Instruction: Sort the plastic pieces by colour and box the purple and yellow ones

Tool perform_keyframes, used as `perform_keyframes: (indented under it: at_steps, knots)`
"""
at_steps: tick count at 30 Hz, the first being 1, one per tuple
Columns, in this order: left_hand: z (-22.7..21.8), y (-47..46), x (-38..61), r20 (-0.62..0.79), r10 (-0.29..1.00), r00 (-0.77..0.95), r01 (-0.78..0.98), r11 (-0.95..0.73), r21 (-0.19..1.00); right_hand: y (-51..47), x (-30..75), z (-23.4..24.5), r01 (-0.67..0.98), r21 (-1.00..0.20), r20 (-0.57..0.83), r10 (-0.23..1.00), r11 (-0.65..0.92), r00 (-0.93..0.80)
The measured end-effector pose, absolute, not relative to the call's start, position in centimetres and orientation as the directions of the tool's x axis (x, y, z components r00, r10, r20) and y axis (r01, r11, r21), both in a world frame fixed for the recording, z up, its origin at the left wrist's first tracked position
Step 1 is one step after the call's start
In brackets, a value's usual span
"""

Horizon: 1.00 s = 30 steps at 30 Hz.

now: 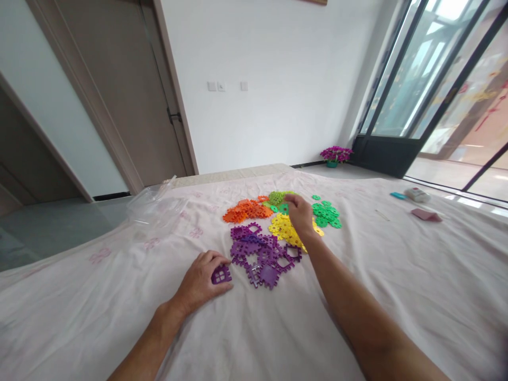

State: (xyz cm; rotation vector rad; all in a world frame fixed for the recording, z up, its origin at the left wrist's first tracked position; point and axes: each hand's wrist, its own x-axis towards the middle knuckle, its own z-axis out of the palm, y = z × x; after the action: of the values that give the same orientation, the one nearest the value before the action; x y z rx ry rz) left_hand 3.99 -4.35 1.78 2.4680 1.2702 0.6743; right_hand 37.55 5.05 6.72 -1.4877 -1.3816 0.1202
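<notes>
My left hand (pixel 204 278) grips a purple window-patterned building tile (pixel 221 274) between thumb and fingers, low over the bedsheet. Right of it spreads a pile of purple notched building tiles (pixel 269 256). My right hand (pixel 300 213) is above the yellow disc pieces (pixel 284 227), its fingers curled together near the lime-green pieces (pixel 278 197). Whatever those fingers hold, if anything, is hidden. An orange heap of pieces (pixel 248 210) lies left of the lime ones, and green flower-shaped discs (pixel 326 214) lie to the right of my right hand.
A clear plastic bag (pixel 153 206) sits at the sheet's far left. On the right are a pink cloth-like item (pixel 426 215), a white packet (pixel 416 194) and a small blue item (pixel 398 196). Pale patterned sheet (pixel 119 296) covers the surface. Purple flowers (pixel 336 153) stand beyond on the floor.
</notes>
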Motion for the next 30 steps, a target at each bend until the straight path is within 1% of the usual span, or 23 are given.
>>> perform_keyframes:
  at_steps: [1,2,3,4,5,7,9,10,11,13,14,15,16,19,21,22,26,30]
  knots:
    - [1.7,-4.4,4.1,0.281,0.821,0.496,0.688,-0.57,0.449,5.2,39.0,6.9,0.675,-0.716,0.556,0.73,0.178,0.397]
    - [1.7,-4.4,4.2,0.289,0.824,0.487,0.691,-0.566,0.451,5.3,40.4,7.0,0.708,-0.697,0.588,0.66,0.117,0.469]
    - [1.7,-4.4,4.3,0.297,0.828,0.476,0.693,-0.561,0.453,5.3,41.4,7.1,0.727,-0.682,0.609,0.61,0.077,0.507]
    - [1.7,-4.4,4.4,0.306,0.833,0.461,0.697,-0.554,0.457,5.4,42.1,7.2,0.727,-0.684,0.614,0.589,0.066,0.524]
    - [1.7,-4.3,4.5,0.317,0.839,0.443,0.702,-0.544,0.459,5.5,42.3,7.4,0.716,-0.694,0.612,0.584,0.074,0.533]
    - [1.7,-4.2,4.8,0.343,0.854,0.393,0.717,-0.517,0.468,5.4,41.6,7.7,0.669,-0.731,0.577,0.644,0.133,0.502]
    - [1.6,-4.0,4.9,0.366,0.869,0.334,0.732,-0.484,0.48,5.0,39.5,8.2,0.624,-0.753,0.531,0.753,0.209,0.388]
    - [1.6,-3.9,4.9,0.376,0.873,0.31,0.737,-0.47,0.486,4.7,38.1,8.5,0.619,-0.741,0.513,0.814,0.26,0.271]
    - [1.6,-3.8,4.9,0.385,0.876,0.292,0.739,-0.462,0.49,4.1,36.5,8.7,0.631,-0.709,0.513,0.844,0.315,0.154]
    - [1.5,-3.6,4.8,0.404,0.874,0.271,0.737,-0.459,0.497,2.8,33.4,9.1,0.655,-0.609,0.487,0.863,0.447,-0.136]
    - [1.4,-3.6,4.7,0.413,0.872,0.263,0.731,-0.459,0.505,2.0,31.9,9.2,0.656,-0.564,0.433,0.856,0.502,-0.282]
    - [1.4,-3.5,4.7,0.418,0.872,0.255,0.721,-0.46,0.518,1.3,30.4,9.2,0.652,-0.528,0.385,0.838,0.544,-0.388]
    - [1.4,-3.5,4.6,0.423,0.872,0.245,0.709,-0.459,0.535,0.5,29.1,9.1,0.659,-0.485,0.362,0.818,0.574,-0.446]
    - [1.3,-3.5,4.6,0.434,0.877,0.208,0.684,-0.447,0.577,-1.6,26.1,8.3,0.719,-0.311,0.312,0.782,0.621,-0.54]
    - [1.3,-3.4,4.5,0.444,0.875,0.192,0.685,-0.443,0.578,-3.0,25.2,7.4,0.706,-0.211,0.277,0.734,0.676,-0.62]
    - [1.2,-3.4,4.5,0.45,0.873,0.188,0.689,-0.444,0.573,-3.8,25.0,7.0,0.691,-0.185,0.262,0.713,0.699,-0.651]
    - [0.8,-2.9,4.4,0.485,0.855,0.185,0.716,-0.455,0.529,-7.0,25.7,4.7,0.688,-0.18,0.247,0.709,0.703,-0.661]
    - [0.4,-2.6,4.2,0.505,0.841,0.191,0.747,-0.459,0.482,-9.3,26.5,2.8,0.711,-0.189,0.302,0.729,0.678,-0.615]
